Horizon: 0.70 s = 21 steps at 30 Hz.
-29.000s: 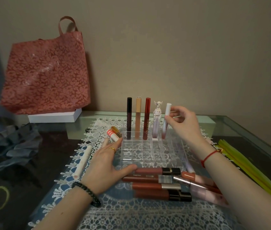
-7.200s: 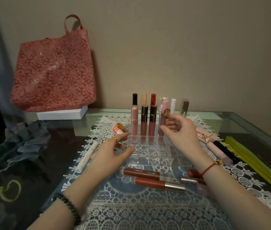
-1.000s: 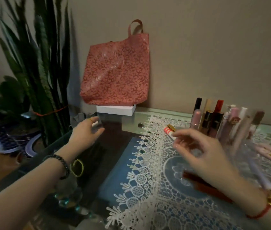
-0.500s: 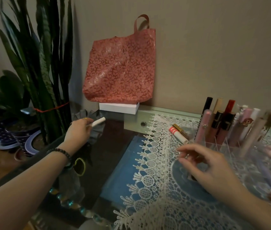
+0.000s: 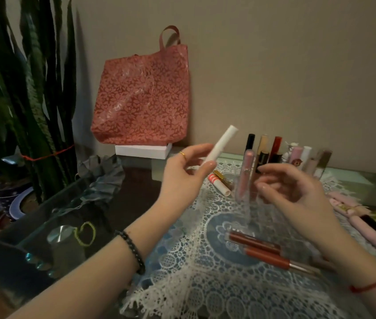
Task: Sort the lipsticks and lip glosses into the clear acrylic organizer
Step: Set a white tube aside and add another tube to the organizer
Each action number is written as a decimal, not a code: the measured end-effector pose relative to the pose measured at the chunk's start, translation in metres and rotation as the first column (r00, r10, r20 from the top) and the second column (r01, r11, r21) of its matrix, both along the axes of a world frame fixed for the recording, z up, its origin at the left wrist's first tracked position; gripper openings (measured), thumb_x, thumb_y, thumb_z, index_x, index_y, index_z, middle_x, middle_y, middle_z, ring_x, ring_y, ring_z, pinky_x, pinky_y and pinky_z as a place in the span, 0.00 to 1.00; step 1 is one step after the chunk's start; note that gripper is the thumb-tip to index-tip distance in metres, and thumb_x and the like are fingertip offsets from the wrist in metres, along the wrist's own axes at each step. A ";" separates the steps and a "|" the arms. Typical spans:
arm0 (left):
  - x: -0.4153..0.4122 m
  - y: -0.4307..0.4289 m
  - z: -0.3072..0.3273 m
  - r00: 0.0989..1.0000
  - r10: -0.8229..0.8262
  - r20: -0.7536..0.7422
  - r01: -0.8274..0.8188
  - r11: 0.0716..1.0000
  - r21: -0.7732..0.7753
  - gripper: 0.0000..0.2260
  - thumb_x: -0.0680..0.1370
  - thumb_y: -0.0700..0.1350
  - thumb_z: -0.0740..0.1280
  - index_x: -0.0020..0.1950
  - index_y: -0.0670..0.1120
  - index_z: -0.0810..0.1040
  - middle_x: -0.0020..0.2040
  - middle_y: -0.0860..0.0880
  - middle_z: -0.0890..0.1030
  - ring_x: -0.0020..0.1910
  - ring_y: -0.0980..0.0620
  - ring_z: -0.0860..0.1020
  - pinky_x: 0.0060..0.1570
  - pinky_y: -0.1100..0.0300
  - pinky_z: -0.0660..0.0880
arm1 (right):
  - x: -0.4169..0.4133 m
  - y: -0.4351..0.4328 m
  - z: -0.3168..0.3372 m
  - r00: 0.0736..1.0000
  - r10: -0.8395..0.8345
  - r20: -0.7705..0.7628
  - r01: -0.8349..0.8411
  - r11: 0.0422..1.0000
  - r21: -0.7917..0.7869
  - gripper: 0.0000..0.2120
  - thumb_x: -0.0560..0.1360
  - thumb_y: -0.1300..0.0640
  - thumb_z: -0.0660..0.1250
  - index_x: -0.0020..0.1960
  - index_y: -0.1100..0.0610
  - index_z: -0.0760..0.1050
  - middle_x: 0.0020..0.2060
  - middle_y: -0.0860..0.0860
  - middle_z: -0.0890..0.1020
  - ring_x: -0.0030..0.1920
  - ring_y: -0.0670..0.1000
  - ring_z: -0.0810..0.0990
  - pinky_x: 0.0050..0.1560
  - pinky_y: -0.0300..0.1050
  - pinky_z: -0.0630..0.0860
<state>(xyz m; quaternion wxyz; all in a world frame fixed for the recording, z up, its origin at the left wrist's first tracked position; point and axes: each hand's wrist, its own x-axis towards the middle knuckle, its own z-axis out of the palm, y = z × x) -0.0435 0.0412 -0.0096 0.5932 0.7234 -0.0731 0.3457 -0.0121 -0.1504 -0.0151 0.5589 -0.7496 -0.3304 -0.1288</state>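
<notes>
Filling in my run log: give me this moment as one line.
left hand: holds white tube, tilted | right hand: empty, fingers relaxed | two red glosses: lying on lace mat

organizer [image 5: 248, 208]: mostly hidden behind right hand [image 5: 297, 192] | plant [image 5: 33, 88]: cut off, left edge

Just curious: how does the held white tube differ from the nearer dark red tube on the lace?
The white tube is plain; the dark red tube has a silver end. The left hand holds the white tube tilted; the dark red tube lies flat. Both are slim.
</notes>
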 end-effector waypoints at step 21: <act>0.030 -0.103 -0.031 0.988 -0.153 0.003 0.151 0.975 0.164 0.14 0.71 0.43 0.69 0.56 0.52 0.76 0.47 0.58 0.81 0.48 0.61 0.78 0.50 0.68 0.74 | 0.035 -0.050 0.000 0.998 -0.027 -0.063 0.041 0.970 0.240 0.10 0.67 0.60 0.71 0.45 0.48 0.77 0.41 0.44 0.83 0.42 0.44 0.82 0.41 0.34 0.77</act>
